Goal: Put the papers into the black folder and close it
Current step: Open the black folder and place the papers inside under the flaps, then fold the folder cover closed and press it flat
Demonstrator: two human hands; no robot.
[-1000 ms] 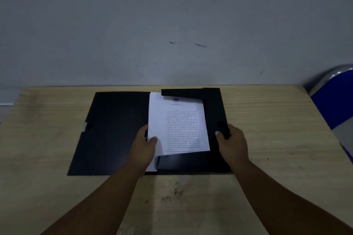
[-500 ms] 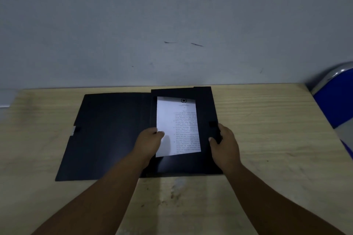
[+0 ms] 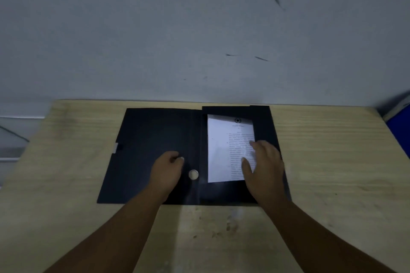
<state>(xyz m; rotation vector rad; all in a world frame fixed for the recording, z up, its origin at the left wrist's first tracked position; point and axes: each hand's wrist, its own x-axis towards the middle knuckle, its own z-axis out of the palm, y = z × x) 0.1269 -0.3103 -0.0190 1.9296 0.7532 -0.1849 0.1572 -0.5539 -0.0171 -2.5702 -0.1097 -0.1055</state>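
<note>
The black folder (image 3: 153,139) lies open and flat on the wooden table (image 3: 332,162). White printed papers (image 3: 224,148) rest in its right half, tucked under the black flaps at the top and right. My right hand (image 3: 264,168) lies flat on the papers' right part and on the right flap, fingers spread. My left hand (image 3: 168,169) rests on the folder's left cover with the fingers curled, holding nothing. A small round silvery fastener (image 3: 193,174) sits on the spine beside my left thumb.
A grey wall (image 3: 199,29) rises right behind the table's far edge. A blue and white object (image 3: 399,115) stands past the table's right corner. Bare wood lies on both sides of the folder and in front of it.
My left hand let go of the papers and moved left onto the open cover. My right hand shifted from the right flap onto the papers, which now lie straight in the right half.
</note>
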